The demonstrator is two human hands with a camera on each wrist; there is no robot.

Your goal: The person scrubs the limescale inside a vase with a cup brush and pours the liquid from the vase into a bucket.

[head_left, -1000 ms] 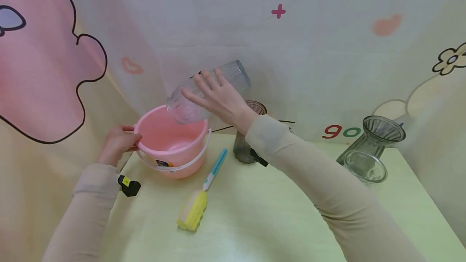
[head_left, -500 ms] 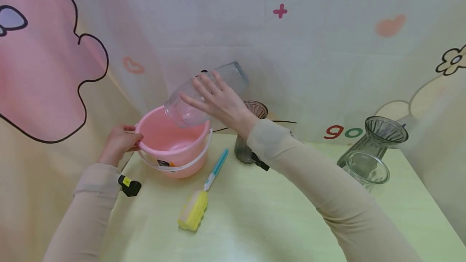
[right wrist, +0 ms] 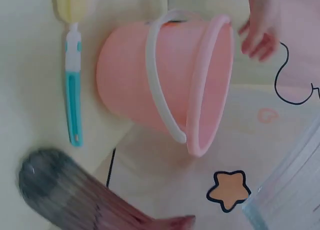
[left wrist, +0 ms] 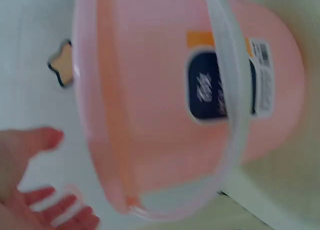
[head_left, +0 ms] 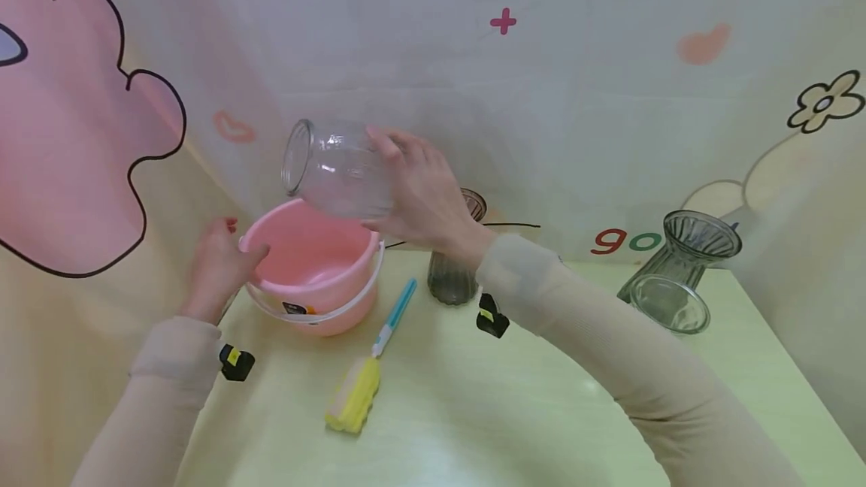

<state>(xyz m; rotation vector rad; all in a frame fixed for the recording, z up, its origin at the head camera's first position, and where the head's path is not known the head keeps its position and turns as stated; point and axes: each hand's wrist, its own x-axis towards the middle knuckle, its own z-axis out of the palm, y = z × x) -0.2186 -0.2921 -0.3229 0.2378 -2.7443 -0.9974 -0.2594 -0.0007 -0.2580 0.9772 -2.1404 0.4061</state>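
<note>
The round plastic bucket [right wrist: 125, 75] is soft pink, its curved plastic handle [right wrist: 157, 85] white, its printed label [left wrist: 207, 85] navy and orange with pale lettering. The wide-mouthed clear glass vase [head_left: 345, 179] is colourless. The long sponge-headed brush [head_left: 376, 349] pairs yellow and pale pink with turquoise and white. The fluted glass vase [right wrist: 75, 195] runs smoky grey into dusky rose. Beige colours the cloth sleeve [head_left: 609, 322]; pale yellow-green, the flat bench [head_left: 541, 397]. The whitish fabric curtain [head_left: 575, 119] carries black-outlined pink shapes, coral hearts and a crimson plus.
</note>
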